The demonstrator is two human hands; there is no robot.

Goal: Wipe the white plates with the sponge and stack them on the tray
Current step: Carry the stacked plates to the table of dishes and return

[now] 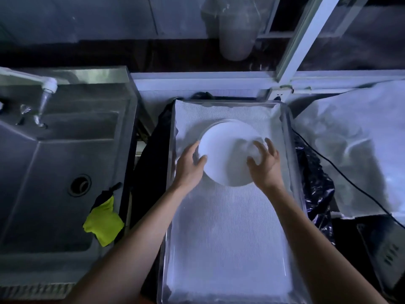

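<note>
A white plate [225, 154] is tilted over the far half of a clear tray [287, 132] lined with white cloth. Rims of more white plates [221, 122] peek out behind it in a stack. My left hand [189, 166] grips the plate's left rim, thumb on its face. My right hand [264, 165] holds a pale, blurred sponge [256, 150] with curled fingers and presses it against the right side of the plate.
A steel sink [54, 163] with a faucet [49, 85] lies to the left, and a yellow-green cloth [103, 224] hangs over its edge. Black plastic [315, 187], a black cable [341, 174] and a white plastic sheet [355, 139] lie to the right.
</note>
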